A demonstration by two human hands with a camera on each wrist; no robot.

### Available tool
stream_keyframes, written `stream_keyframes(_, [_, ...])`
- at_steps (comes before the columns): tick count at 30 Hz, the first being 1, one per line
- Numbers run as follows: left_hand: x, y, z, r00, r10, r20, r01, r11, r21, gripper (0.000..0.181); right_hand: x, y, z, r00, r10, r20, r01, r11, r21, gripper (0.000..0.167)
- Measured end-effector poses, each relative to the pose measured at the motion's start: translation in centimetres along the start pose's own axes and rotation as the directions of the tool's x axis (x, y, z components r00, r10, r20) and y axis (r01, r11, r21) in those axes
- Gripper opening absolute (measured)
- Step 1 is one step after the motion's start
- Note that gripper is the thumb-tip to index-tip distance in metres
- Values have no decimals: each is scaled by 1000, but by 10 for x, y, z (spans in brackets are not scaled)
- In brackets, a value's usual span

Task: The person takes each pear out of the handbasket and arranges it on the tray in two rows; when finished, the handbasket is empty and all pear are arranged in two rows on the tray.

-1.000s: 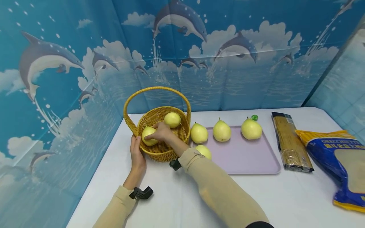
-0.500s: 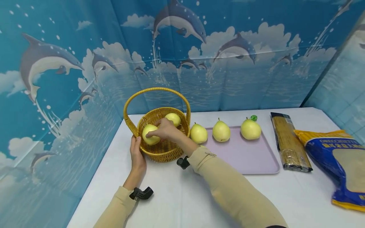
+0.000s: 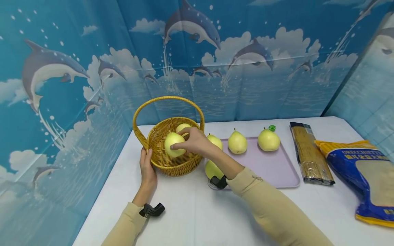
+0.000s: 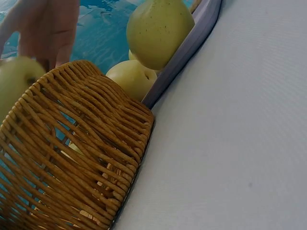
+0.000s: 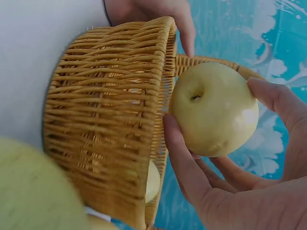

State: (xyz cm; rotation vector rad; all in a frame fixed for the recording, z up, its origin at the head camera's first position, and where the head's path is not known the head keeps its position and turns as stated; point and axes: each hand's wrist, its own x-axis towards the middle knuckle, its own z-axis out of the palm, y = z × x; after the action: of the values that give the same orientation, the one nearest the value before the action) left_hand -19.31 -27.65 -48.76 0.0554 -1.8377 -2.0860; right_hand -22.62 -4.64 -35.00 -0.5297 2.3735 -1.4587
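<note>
My right hand pinches a pale yellow-green pear between thumb and fingers, at the open top of the wicker basket. In the right wrist view this pear is just outside the basket's rim, apart from the weave. Another pear is inside the basket, partly hidden behind my right hand. My left hand rests against the basket's left side with fairly straight fingers, its thumb near the rim. From the left wrist the woven wall fills the lower left.
Right of the basket is a lilac tray with several pears on it, two partly covered by my right arm. Farther right lie a pack of dry noodles and a blue-and-yellow pasta bag. The basket's tall handle arches overhead.
My right hand has lifted the pear from the left part of the basket and drawn it rightward toward the front rim. My left hand has stayed on the basket.
</note>
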Motion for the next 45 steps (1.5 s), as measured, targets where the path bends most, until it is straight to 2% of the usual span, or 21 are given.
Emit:
stream_keyframes(6, [0, -3, 1, 1000, 3, -6, -3, 1000, -8, 53, -27, 12, -21, 1000, -6, -9, 7, 994, 109, 68])
stream_keyframes(11, [0, -2, 2, 1000, 10, -2, -10, 1000, -16, 54, -51, 25, -48, 999, 37, -11, -34, 982, 187, 71])
stream_keyframes(15, [2, -1, 2, 1000, 28, -1, -28, 1000, -10, 53, -67, 42, -65, 996, 79, -39, -70, 978, 195, 71])
stream_keyframes(24, [1, -1, 3, 1000, 26, 3, -26, 1000, -16, 53, -104, 71, -85, 987, 129, -93, -112, 979, 168, 78])
stream_keyframes(34, [3, -4, 6, 999, 26, 25, -26, 1000, -10, 53, -144, 108, -100, 971, 176, -163, -168, 984, 63, 83])
stream_keyframes(40, [3, -2, 5, 1000, 21, 23, -21, 1000, -4, 54, -151, 132, -102, 964, 210, -161, -212, 977, 4, 81])
stream_keyframes(45, [0, -1, 2, 1000, 12, -3, -12, 999, -30, 52, -149, 139, -105, 965, 205, -164, -222, 971, -93, 80])
